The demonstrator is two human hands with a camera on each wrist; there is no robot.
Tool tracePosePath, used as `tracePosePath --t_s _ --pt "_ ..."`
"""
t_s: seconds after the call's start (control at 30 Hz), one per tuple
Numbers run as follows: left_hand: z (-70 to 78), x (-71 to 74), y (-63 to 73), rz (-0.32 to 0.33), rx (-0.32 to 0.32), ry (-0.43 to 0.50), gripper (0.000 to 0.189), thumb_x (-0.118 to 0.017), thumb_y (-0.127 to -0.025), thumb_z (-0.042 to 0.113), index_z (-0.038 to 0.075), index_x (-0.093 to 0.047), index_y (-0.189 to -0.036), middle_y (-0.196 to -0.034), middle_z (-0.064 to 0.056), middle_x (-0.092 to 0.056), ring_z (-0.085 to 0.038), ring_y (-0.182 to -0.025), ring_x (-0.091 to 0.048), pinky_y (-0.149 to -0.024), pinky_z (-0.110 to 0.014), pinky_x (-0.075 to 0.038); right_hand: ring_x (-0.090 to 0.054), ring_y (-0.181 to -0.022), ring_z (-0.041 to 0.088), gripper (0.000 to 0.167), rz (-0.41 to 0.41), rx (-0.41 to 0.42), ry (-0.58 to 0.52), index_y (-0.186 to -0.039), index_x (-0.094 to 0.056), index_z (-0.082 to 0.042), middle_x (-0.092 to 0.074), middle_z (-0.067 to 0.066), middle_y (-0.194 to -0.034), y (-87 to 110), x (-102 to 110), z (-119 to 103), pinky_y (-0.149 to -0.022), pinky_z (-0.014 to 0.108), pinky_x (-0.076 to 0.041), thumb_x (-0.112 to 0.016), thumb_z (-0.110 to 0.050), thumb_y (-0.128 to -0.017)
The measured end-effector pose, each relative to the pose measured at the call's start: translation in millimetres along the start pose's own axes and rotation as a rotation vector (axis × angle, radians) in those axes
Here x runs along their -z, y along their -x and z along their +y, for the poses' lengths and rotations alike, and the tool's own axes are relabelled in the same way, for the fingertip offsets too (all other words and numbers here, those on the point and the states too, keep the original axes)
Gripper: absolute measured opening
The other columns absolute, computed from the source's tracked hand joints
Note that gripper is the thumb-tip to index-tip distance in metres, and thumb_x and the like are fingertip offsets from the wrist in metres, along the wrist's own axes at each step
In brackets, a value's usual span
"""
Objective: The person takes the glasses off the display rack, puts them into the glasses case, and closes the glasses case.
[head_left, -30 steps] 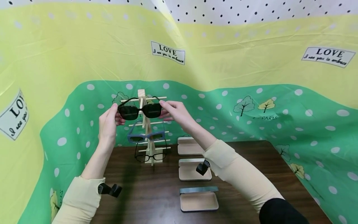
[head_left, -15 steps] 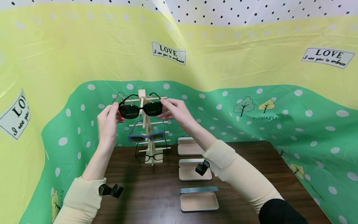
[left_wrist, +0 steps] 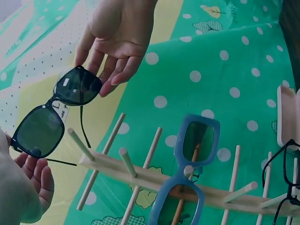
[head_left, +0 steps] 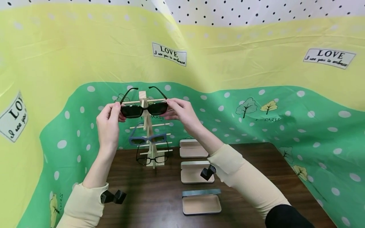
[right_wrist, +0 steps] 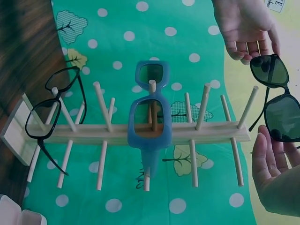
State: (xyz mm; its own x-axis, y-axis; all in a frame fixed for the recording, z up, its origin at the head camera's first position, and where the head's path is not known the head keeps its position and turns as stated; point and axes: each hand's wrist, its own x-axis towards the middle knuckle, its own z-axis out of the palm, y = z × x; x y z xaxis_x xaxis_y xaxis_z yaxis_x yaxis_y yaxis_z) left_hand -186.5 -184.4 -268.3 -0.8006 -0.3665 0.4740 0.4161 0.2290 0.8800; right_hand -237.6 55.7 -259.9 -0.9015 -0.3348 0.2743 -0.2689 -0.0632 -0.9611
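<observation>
Left of the wooden stand (right_wrist: 180, 135): your left hand (head_left: 109, 125), thumb and fingers pinched on the left end of the black sunglasses (head_left: 138, 110).

Black sunglasses: in front of the stand's top, lenses facing you, right end a touch higher. Change over the last second: the temples lay near the level of the top pegs; their tips now rise above the stand's head, and the lenses sit slightly higher against it. Judged meaning: the weight is probably in your fingers rather than on the stand, so both ends want even support. Contact between temples and top pegs: cannot tell.

On the stand, below that pair: the blue sunglasses (right_wrist: 166, 117), then, near the base, the thin black glasses (head_left: 153, 160). Neither has visibly shifted; only the top pair is in hand.

Right of the stand's top: your right hand (head_left: 183, 115), thumb and fingers pinched on the other end, grip unchanged.

Further right, beside the stand's base and coming nearer to you along the dark table (head_left: 154, 202): far case (head_left: 194, 152), middle case (head_left: 194, 176), near case (head_left: 201, 204), all lidded back, lying as before
</observation>
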Motion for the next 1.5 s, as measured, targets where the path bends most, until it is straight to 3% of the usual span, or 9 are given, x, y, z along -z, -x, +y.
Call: tracePosePath --t_s 0.3,0.57,0.77,0.9,1.03,1.23,1.5 --pt "4.9 -14.1 15.1 -0.016 -0.117 -0.024 0.038 -0.053 -0.107 0.036 0.002 -0.071 -0.109 -0.09 0.006 -0.066 -0.013 -0.079 -0.061 -0.077 -0.021 -0.054 -0.076 -0.101 0.026 0.036 0.007 0.049 -0.047 -0.127 -0.066 0.002 -0.065 0.015 -0.127 15.4 16 -1 -0.091 0.042 -0.062 -0.05 -0.025 -0.109" --pt "2.0 -33.6 32.2 -0.083 -0.181 -0.018 0.03 -0.055 -0.107 0.027 0.002 -0.07 -0.115 -0.091 -0.004 -0.064 -0.011 -0.076 -0.059 -0.073 -0.02 -0.051 -0.075 -0.106 0.026 0.034 0.054 0.051 -0.065 -0.124 -0.067 -0.001 -0.073 0.014 -0.118 38.7 38 2 -0.095 0.04 -0.061 -0.052 -0.026 -0.108" --pt "-8.4 -49.5 44.8 -0.145 -0.194 0.005 0.033 -0.054 -0.108 0.025 0.004 -0.064 -0.131 -0.093 -0.011 -0.062 -0.006 -0.072 -0.06 -0.068 -0.018 -0.051 -0.075 -0.105 0.022 0.037 0.108 0.024 -0.071 -0.127 -0.063 0.006 -0.07 0.012 -0.122 58.0 52 10 -0.094 0.036 -0.061 -0.051 -0.024 -0.108" --pt "-16.0 -58.4 53.6 -0.157 -0.184 0.007 0.038 -0.055 -0.107 0.026 0.019 -0.06 -0.144 -0.095 -0.01 -0.064 -0.006 -0.07 -0.06 -0.064 -0.019 -0.048 -0.075 -0.105 0.018 0.038 0.126 0.003 -0.072 -0.128 -0.063 0.005 -0.069 0.015 -0.125 67.7 60 19 -0.095 0.035 -0.06 -0.052 -0.026 -0.108" --pt "-25.5 -67.8 62.1 -0.162 -0.193 -0.017 0.041 -0.054 -0.108 0.026 0.03 -0.055 -0.149 -0.103 -0.011 -0.068 -0.007 -0.081 -0.059 -0.07 -0.017 -0.048 -0.075 -0.107 0.02 0.037 0.14 -0.009 -0.076 -0.128 -0.065 0.002 -0.071 0.014 -0.121 77.0 66 27 -0.096 0.035 -0.06 -0.053 -0.027 -0.108" --pt "-41.9 -80.9 74.8 -0.177 -0.244 -0.048 0.038 -0.05 -0.109 0.02 0.025 -0.06 -0.146 -0.089 -0.012 -0.06 -0.01 -0.079 -0.046 -0.072 -0.023 -0.038 -0.074 -0.108 0.017 0.042 0.162 -0.037 -0.083 -0.132 -0.061 0.005 -0.072 0.007 -0.119 90.8 74 41 -0.095 0.033 -0.06 -0.055 -0.029 -0.108" --pt "-58.4 -91.7 89.4 -0.211 -0.233 -0.035 0.039 -0.051 -0.109 0.016 0.022 -0.06 -0.146 -0.098 -0.011 -0.067 -0.01 -0.084 -0.051 -0.075 -0.022 -0.041 -0.074 -0.107 0.017 0.037 0.192 -0.049 -0.093 -0.127 -0.065 0.001 -0.072 -0.001 -0.117 105.1 81 60 -0.093 0.033 -0.06 -0.055 -0.029 -0.108"
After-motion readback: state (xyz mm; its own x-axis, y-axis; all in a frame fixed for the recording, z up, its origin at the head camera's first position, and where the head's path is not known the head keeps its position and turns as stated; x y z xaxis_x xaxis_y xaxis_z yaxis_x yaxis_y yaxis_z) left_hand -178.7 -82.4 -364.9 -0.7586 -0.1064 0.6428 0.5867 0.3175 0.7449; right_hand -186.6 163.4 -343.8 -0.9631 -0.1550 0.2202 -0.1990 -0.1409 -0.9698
